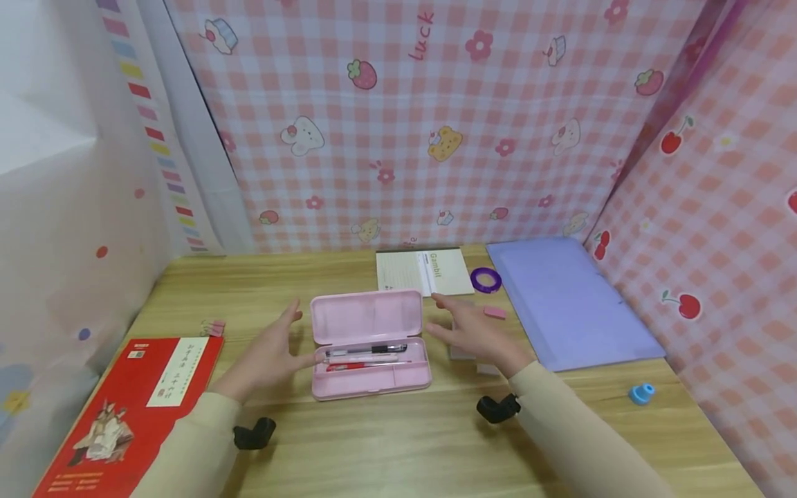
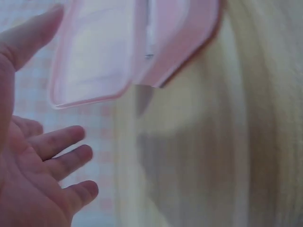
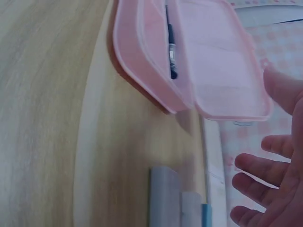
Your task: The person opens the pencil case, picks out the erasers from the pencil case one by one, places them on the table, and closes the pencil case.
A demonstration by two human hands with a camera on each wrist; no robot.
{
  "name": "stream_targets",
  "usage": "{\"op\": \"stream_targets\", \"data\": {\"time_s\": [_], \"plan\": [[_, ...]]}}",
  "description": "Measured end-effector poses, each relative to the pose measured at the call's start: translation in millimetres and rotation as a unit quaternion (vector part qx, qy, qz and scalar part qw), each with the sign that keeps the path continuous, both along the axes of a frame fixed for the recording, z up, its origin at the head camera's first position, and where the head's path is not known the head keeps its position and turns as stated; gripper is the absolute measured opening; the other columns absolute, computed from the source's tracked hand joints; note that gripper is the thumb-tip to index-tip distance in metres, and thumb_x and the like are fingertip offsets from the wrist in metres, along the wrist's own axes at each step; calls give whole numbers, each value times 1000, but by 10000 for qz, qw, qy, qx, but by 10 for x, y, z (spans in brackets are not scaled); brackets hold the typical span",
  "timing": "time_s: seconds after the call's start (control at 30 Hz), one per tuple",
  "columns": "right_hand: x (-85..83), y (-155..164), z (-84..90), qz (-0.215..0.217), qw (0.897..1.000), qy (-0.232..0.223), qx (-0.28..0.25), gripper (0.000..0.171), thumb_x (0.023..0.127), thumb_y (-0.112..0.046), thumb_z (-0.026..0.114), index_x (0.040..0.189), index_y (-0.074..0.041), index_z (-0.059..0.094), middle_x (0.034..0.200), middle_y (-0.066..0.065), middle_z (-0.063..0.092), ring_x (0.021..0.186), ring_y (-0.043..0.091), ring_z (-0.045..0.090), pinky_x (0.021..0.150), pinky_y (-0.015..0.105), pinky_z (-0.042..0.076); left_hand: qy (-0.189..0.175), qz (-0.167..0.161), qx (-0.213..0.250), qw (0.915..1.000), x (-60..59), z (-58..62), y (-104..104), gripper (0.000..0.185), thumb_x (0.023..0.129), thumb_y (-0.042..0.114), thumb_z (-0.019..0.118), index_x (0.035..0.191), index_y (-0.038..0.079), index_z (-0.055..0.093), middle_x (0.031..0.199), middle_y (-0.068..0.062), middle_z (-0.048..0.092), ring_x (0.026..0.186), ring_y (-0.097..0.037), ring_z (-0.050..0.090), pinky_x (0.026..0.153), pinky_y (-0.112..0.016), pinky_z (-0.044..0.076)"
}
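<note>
Spreading loosely, the fingers (image 2: pixel 61 156) of the left hand (image 1: pixel 274 349) stay straight and apart, holding nothing; the head view shows the fingertips at the left end of the case (image 1: pixel 370 353), at or just short of its tray edge, and whether they touch I cannot tell. The thumb points up beside the lid. The right hand (image 1: pixel 476 335) mirrors it on the other side: fingers (image 3: pixel 258 170) open and relaxed, gripping nothing, the palm facing the case's right end, near but apart from it.

Between the hands the pink case lies open on the table (image 1: pixel 398 443), lid tilted back. A black pen (image 1: pixel 367 351) and a red pen (image 1: pixel 358 365) lie side by side in the tray's long compartment.

Under the right hand sit pale blocks (image 3: pixel 177 198), partly hidden. A pink eraser (image 1: pixel 495 312) lies just beyond the right hand, with a purple tape ring (image 1: pixel 486 280) and a notepad (image 1: pixel 423 272) farther back. A lilac folder (image 1: pixel 569 304) lies to the right, and a blue sharpener (image 1: pixel 641 393) sits near the table's front right. A red book (image 1: pixel 124 408) lies at the left edge, with pink clips (image 1: pixel 213 326) at its top corner. Pink checked cloth (image 1: pixel 436 124) hangs behind.
</note>
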State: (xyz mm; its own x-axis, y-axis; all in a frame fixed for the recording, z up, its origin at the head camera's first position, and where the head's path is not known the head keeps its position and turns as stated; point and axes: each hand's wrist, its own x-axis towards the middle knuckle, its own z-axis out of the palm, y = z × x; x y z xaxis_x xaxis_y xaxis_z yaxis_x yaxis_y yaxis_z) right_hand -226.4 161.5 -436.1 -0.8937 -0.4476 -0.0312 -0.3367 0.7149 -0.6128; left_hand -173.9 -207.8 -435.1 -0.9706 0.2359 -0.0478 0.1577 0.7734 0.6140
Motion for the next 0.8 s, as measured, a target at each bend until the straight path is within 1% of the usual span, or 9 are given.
{"op": "stream_targets", "data": {"time_s": [0.1,0.2,0.33,0.4,0.53,0.63,0.8], "plan": [[-39,-89,-39,7,9999,-122,105,78,92,-50,58,151,-9,29,151,9,37,135,29,39,111,46,33,-43,-3,16,10000,-32,-39,6,122,72,67,70,155,12,-1,152,-17,34,137,-41,32,107,-61,30],[-43,-149,-53,-86,9996,-229,164,78,91,-52,58,152,-13,29,151,6,37,136,27,37,111,47,32,-80,18,41,10000,-46,-79,24,120,73,67,70,156,16,-1,154,-12,32,139,-38,29,108,-61,28],[-24,-190,-37,-108,9995,-300,38,75,92,-51,58,153,-19,27,150,3,39,137,27,36,111,49,32,53,14,70,10000,-40,-73,62,117,74,68,68,156,17,0,154,-10,33,140,-37,27,109,-61,26],[-8,-199,-18,-72,9996,-288,-34,74,93,-49,57,153,-20,25,149,4,41,135,27,39,109,49,34,153,4,89,9998,-26,-49,78,118,74,70,65,156,15,1,153,-11,34,140,-38,28,109,-60,27],[37,-191,24,54,9998,-129,-174,74,94,-47,56,154,-19,23,145,11,45,131,31,44,107,50,37,334,19,154,9993,21,8,99,115,75,71,63,156,13,4,152,-12,35,140,-37,28,110,-58,27],[86,-165,61,149,9994,30,-306,74,94,-48,56,153,-18,25,144,13,47,131,31,44,107,50,37,438,11,183,9989,77,65,119,114,75,71,62,155,12,6,151,-13,37,140,-36,29,110,-57,28],[188,-109,136,313,9984,245,-393,70,94,-51,54,151,-16,32,146,7,44,133,25,41,109,45,35,591,-82,117,9981,177,147,149,111,77,70,61,155,11,8,150,-15,37,139,-35,31,110,-56,29]]}}
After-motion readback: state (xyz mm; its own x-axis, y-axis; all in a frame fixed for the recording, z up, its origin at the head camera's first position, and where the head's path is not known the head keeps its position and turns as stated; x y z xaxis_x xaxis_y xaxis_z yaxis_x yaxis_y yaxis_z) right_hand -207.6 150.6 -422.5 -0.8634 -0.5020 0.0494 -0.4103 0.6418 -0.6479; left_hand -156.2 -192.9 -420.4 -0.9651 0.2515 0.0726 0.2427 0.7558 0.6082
